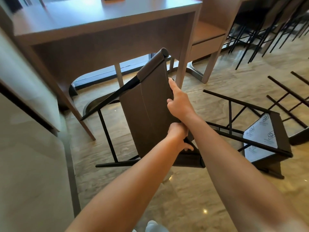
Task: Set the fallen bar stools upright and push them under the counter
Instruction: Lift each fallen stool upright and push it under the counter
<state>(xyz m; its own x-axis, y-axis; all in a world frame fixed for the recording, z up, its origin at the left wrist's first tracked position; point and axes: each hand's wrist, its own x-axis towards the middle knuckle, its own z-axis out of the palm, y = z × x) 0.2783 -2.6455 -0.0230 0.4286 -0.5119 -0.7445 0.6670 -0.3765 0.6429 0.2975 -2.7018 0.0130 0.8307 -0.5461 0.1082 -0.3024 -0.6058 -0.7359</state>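
Note:
A brown bar stool [147, 104] with black metal legs hangs tilted in front of the counter [93, 29], its legs pointing left. My right hand [178, 101] grips the right edge of its brown seat panel. My left hand [180, 138] grips the same stool lower down, near the frame. A second stool [265, 139] lies on its side on the floor to the right, its white-wrapped underside facing me. Black legs of a third fallen stool [289, 101] show at the far right.
The counter's wooden leg [184, 64] stands just behind the held stool. Several upright stools [267, 27] sit under another counter at the back right. A pale wall panel [25, 131] fills the left. The floor [184, 190] is glossy marble.

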